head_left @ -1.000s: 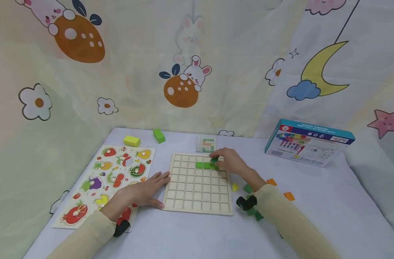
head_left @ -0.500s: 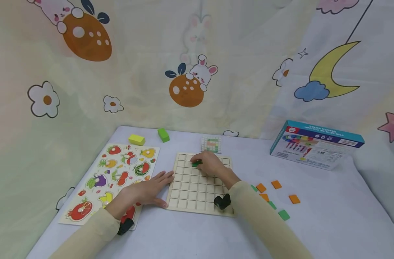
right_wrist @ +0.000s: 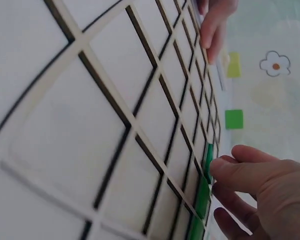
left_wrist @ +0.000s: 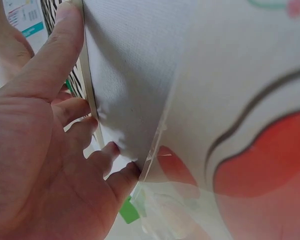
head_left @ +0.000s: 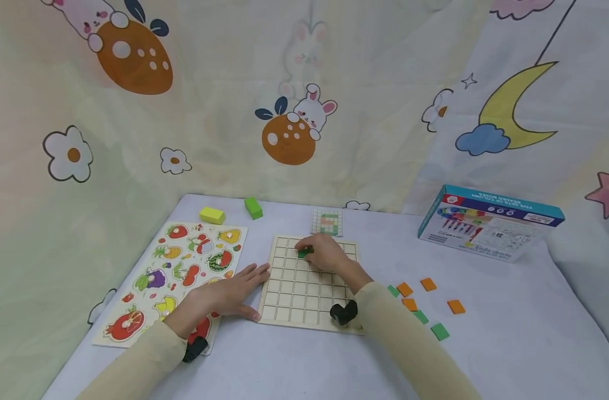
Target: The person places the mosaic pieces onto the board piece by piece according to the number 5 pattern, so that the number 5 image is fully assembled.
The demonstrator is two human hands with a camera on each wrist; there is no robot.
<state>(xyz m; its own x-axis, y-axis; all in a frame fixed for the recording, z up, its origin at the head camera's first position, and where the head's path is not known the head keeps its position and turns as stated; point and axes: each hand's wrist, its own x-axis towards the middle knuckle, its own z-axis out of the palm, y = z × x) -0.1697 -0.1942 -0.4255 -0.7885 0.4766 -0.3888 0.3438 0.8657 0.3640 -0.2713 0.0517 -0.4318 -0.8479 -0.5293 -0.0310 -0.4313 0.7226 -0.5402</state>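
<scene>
Presently, right hand [head_left: 326, 253] — reaches over the far rows of the wooden grid board [head_left: 304, 300], fingers curled down onto a green tile [head_left: 303, 253] at the fingertips. In the right wrist view the fingertips [right_wrist: 240, 167] sit against the tile's edge, with further green tiles [right_wrist: 200, 210] seated in the cells alongside; the hand pinches or presses the tile into a cell, judging by the curled fingers. The tile lies directly under the fingertips, in the second row from the far edge, left of the board's middle.

Left hand [head_left: 229, 291] — fingers straight and spread, flat on the tabletop [head_left: 509, 344], fingertips touching the board's left edge; it grasps nothing. The left wrist view shows the thumb [left_wrist: 55, 55] along that edge. The placement looks meant to brace the board against sliding.

Loose tiles — orange [head_left: 427, 284] and green [head_left: 439, 331], scattered on the tabletop just right of the right forearm, within easy reach.

Pattern card [head_left: 327, 222] — small, gridded, just beyond the board's far edge, facing the person.

Fruit puzzle board [head_left: 174, 266] — left of the grid board, partly under the left forearm.

Yellow block [head_left: 211, 215] and green block [head_left: 253, 208] — far left of the tabletop, well apart from both hands.

Printed box [head_left: 489, 222] — far right, near the patterned curtain [head_left: 184, 111].
</scene>
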